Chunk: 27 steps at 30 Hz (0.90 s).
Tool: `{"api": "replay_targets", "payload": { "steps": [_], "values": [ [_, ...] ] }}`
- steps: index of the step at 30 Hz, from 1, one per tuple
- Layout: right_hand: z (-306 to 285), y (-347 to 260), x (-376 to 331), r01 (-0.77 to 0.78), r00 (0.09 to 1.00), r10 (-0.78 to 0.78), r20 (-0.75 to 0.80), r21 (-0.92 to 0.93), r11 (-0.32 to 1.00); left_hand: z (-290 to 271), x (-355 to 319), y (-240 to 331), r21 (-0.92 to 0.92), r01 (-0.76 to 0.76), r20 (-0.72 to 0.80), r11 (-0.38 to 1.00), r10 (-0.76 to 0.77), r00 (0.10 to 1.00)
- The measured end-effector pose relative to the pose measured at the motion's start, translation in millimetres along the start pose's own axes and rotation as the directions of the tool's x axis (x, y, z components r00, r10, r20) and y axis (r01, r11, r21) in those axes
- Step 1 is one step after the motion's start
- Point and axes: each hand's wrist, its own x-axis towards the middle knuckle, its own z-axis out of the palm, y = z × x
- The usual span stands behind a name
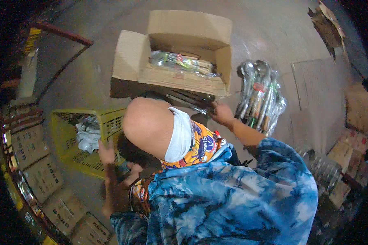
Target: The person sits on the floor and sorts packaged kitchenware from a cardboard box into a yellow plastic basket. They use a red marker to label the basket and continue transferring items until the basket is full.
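My left hand [106, 152] is at the near rim of a yellow plastic crate [110, 122], its fingers closed on the edge. The crate is tipped, and crumpled white plastic [88, 132] lies inside. My right hand [223, 114] is closed on the end of a bundle of long dark utensils [188, 100], partly in clear wrap. My bent knee hides part of that bundle. Just beyond it stands an open cardboard box [129, 57] with wrapped, wooden-handled utensils [180, 61] in it. To the right, several plastic-wrapped ladles [261, 87] lie on the floor.
Printed cartons [43, 177] line the lower left. A dark red metal frame [63, 34] stands at the upper left. Torn cardboard [327, 26] is at the upper right. More cartons [357, 106] and clear-wrapped goods [323, 169] sit along the right side.
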Motion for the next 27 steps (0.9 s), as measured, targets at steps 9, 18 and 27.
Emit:
{"api": "replay_targets", "payload": {
  "steps": [9,18,27],
  "values": [
    [72.1,-51.6,106.9,-0.083,0.817,0.161,0.553,-0.162,0.983,-5.0,-6.0,26.0,0.008,0.033,-0.019,0.999,-0.033,0.999],
    [37.3,-67.9,70.5,0.032,0.846,-0.002,0.533,-0.047,0.998,-6.4,-10.0,43.2,0.130,0.247,-0.024,0.960,-0.246,0.969],
    [8.7,-57.7,13.4,0.004,0.895,0.005,0.445,-0.019,1.000,-9.4,-17.3,51.2,0.034,0.235,-0.096,0.971,-0.231,0.968]
  ]
}}
